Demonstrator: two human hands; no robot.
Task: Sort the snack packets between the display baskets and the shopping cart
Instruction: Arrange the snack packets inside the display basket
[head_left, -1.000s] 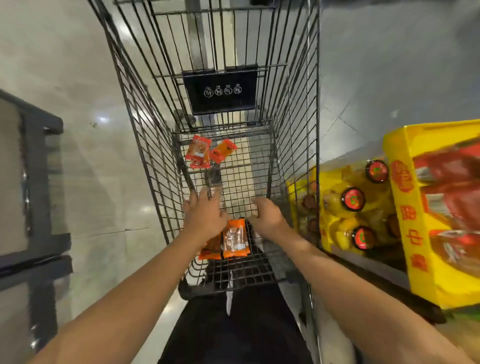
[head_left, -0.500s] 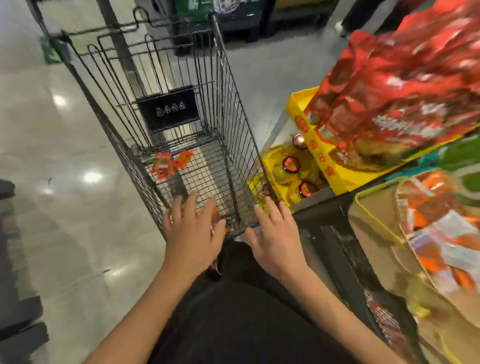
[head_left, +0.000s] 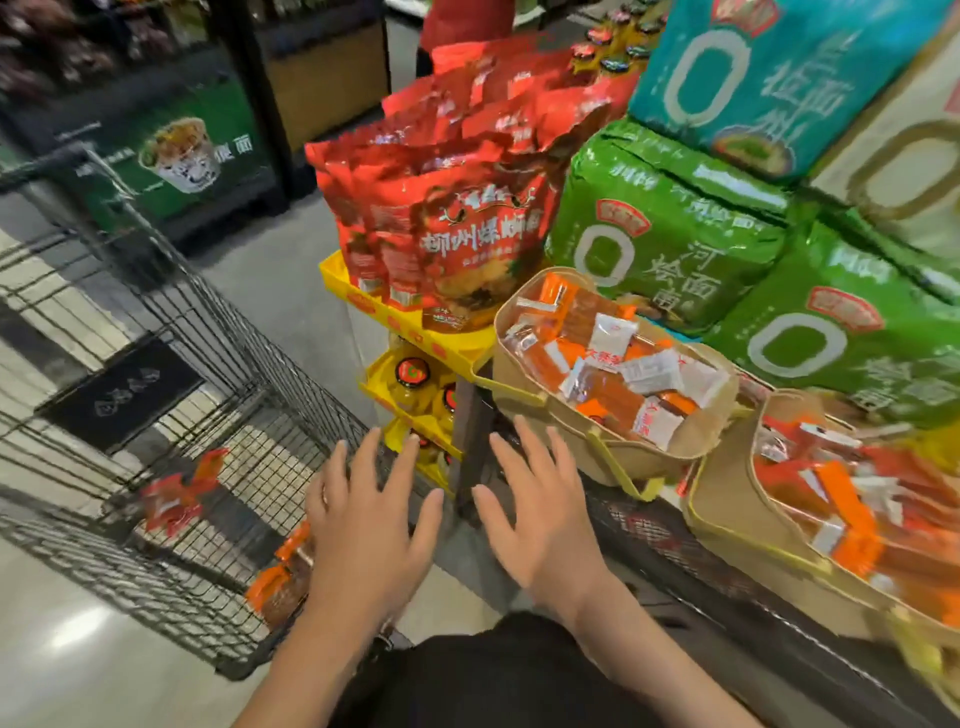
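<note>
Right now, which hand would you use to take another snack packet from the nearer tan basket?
Probably the right hand. It is open and empty, on the side of the nearer basket, just below its rim. The left hand, also open, hangs by the shopping cart.

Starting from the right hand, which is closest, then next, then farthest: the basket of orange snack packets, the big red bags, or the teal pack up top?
From the right hand:
1. The basket of orange snack packets, just ahead and to its right.
2. The big red bags, farther back on the yellow tray.
3. The teal pack, highest and farthest, top right.
</note>
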